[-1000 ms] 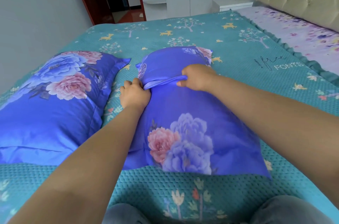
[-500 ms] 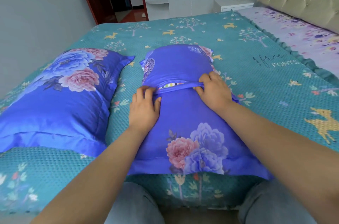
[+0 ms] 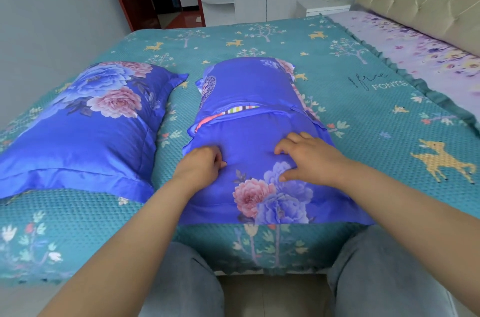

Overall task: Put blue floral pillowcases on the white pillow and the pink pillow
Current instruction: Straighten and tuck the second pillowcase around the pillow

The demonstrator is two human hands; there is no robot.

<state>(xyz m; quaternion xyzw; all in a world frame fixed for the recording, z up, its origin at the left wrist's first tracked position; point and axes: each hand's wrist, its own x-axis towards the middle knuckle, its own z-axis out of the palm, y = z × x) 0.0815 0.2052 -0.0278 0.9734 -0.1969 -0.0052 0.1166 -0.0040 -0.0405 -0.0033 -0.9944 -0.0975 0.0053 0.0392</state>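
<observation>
- Both hands have slid back from the pillowcase opening toward the near end; the striped strip at the overlap, covered a moment ago, now shows
- The left hand (image 3: 201,170) rests on the blue floral pillowcase (image 3: 255,140) with fingers curled, bunching the fabric
- The right hand (image 3: 309,158) lies spread on it, fingers pressing down, thumb near the printed flowers
- This pillow lies lengthwise away from the person on the teal bedspread (image 3: 363,119), its peony end nearest the bed edge
- A second covered pillow (image 3: 85,124) lies just to the left, angled, apart from the first
</observation>
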